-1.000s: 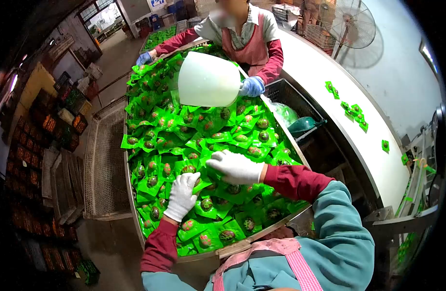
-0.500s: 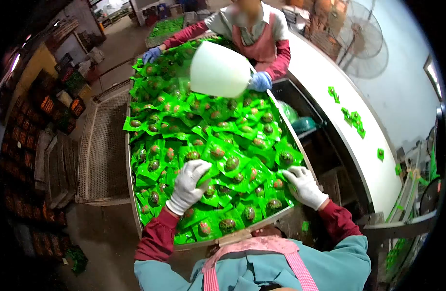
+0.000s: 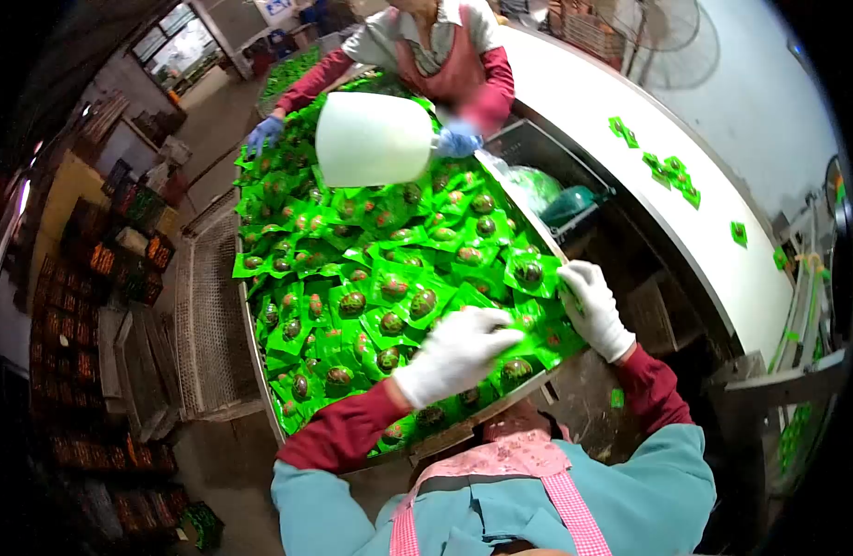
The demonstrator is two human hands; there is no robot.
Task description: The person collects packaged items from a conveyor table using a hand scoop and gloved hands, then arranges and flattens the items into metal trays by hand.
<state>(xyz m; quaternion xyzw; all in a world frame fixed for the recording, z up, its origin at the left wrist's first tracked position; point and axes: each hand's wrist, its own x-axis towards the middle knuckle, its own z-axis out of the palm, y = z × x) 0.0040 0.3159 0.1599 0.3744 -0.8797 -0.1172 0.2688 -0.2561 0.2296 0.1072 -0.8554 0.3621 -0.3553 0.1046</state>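
Green foil packets, each with a dark oval window showing brownish contents, fill a large shallow tray before me. My left hand, in a white glove, reaches across the near part of the tray. Its fingers are drawn together and point right; motion blur and the green around them hide what they hold. At the tray's right edge is my right hand, also white-gloved. Its fingers are bent inward beside the rim against the near-right packets, and what lies in them is hidden.
Across the tray, a co-worker's blue-gloved hand is beside a pale scoop; their other hand rests at the far left edge. A white belt carrying several packets runs along the right. Stacked crates stand left.
My left hand has moved right across the packets, towards my right hand. My right hand has shifted up along the edge. The co-worker's scoop has moved left in view.
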